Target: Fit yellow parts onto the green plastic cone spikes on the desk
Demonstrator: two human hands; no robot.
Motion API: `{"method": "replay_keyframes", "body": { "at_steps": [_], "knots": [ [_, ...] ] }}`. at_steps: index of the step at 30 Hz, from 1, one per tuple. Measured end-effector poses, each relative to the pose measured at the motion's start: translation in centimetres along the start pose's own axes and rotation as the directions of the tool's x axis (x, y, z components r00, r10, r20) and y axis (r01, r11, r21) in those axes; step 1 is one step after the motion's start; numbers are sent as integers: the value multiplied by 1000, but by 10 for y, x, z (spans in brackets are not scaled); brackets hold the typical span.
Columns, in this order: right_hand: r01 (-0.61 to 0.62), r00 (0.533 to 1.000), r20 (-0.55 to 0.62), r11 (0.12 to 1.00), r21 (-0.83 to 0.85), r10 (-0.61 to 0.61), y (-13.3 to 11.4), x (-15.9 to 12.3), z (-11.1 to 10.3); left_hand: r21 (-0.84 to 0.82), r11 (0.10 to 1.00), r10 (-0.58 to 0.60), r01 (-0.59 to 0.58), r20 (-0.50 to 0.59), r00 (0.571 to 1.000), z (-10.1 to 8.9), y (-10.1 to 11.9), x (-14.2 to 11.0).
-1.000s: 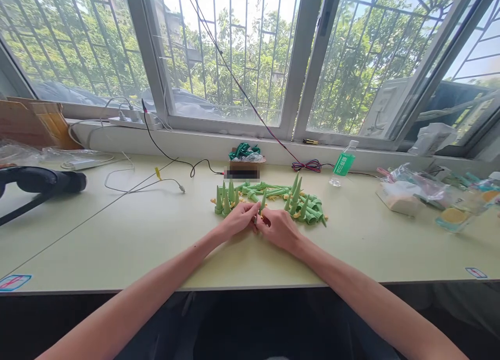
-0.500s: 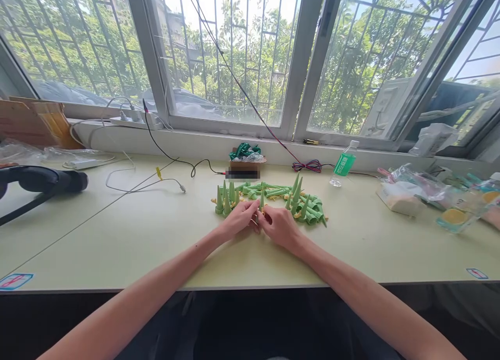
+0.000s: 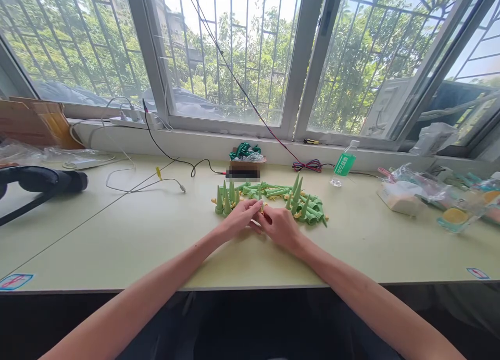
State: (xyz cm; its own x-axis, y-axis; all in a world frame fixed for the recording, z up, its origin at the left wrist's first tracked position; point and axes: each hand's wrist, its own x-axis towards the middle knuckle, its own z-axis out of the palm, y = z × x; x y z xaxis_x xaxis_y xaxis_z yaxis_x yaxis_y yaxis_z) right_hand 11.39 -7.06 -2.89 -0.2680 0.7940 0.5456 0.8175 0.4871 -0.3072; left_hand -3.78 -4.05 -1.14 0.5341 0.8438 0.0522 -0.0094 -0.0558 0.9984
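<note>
Between my fingertips stands a small green pointed cone [image 3: 260,194], its lower end covered by my fingers. My left hand [image 3: 242,215] is closed around it from the left. From the right, my right hand [image 3: 282,227] pinches a small yellow piece [image 3: 263,209] against the cone; most of that piece is hidden. Several upright green cones [image 3: 219,201] stand just left of my left hand. More upright cones [image 3: 297,191] rise to the right, beside a pile of green tubes [image 3: 314,215] mixed with yellow bits. Behind my hands lie further green tubes [image 3: 275,191].
A small box [image 3: 247,167] with green and clear plastic sits behind the parts. Farther right are a water bottle [image 3: 345,163], a coiled cable [image 3: 308,165] and plastic-wrapped items [image 3: 402,193]. On the left lie headphones [image 3: 52,182] and a white cable [image 3: 135,188].
The cone between my hands has shifted slightly left and lower, and my left fingertips have closed in toward the right hand. The surrounding parts have stayed in place.
</note>
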Motion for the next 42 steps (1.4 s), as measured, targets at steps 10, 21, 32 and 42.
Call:
{"method": "replay_keyframes", "body": {
  "at_steps": [10, 21, 32, 42],
  "knots": [
    [36, 999, 37, 999, -33, -35, 0, -1, 1, 35, 999, 19, -18, -20, 1000, -2, -3, 0],
    [60, 997, 43, 998, -37, -59, 3, -1, 4, 76, 996, 40, -36, -44, 998, -2, -2, -2],
    [62, 997, 38, 997, -40, -60, 3, -1, 5, 110, 993, 53, -45, -71, 996, -2, -4, -2],
    [-67, 997, 26, 994, -88, 69, 3, 2, 2, 352, 914, 275, -201, -175, 945, 0, -10, 3]
  ]
}}
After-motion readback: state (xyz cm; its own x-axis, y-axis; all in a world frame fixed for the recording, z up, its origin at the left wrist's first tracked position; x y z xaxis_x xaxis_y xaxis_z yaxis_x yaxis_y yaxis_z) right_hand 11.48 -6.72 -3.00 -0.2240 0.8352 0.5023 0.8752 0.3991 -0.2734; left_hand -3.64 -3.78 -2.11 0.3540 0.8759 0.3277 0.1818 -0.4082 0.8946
